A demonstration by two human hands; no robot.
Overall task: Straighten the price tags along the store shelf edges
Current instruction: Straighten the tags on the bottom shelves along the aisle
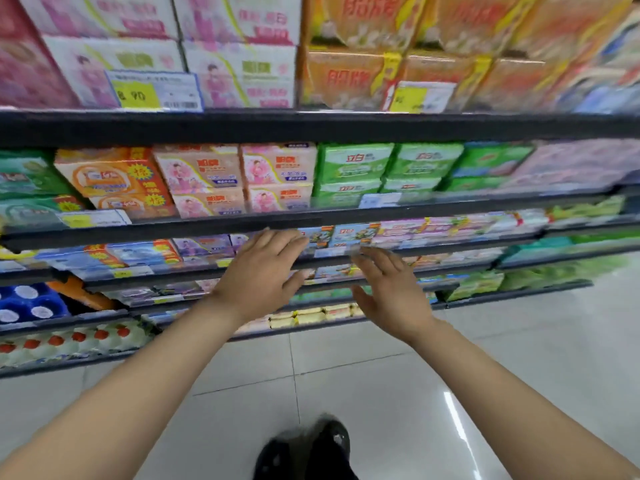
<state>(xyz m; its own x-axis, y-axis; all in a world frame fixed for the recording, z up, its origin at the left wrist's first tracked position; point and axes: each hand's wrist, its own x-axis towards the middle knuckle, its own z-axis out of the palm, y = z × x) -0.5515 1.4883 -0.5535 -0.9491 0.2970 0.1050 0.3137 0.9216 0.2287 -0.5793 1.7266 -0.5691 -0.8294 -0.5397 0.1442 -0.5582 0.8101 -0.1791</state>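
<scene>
Both my hands reach toward the third shelf edge [194, 261] from the top. My left hand [263, 268] is flat, fingers apart, just left of a small price tag [329, 251] on that edge. My right hand [388, 289] is open too, fingers spread, its fingertips just below and right of the same tag. Neither hand holds anything. A larger tag with a yellow price field [154, 90] stands tilted on the top shelf edge, and another yellow and white tag [420, 95] sits further right. More tags [93, 220] line the second shelf. The picture is blurred.
Dark shelf rails [311, 128] run across the view, stacked with soap and detergent boxes [353, 168]. Blue packs [27, 303] and white packs with red dots sit low on the left. Pale glossy floor tiles [381, 393] lie below, with my dark shoe [311, 452].
</scene>
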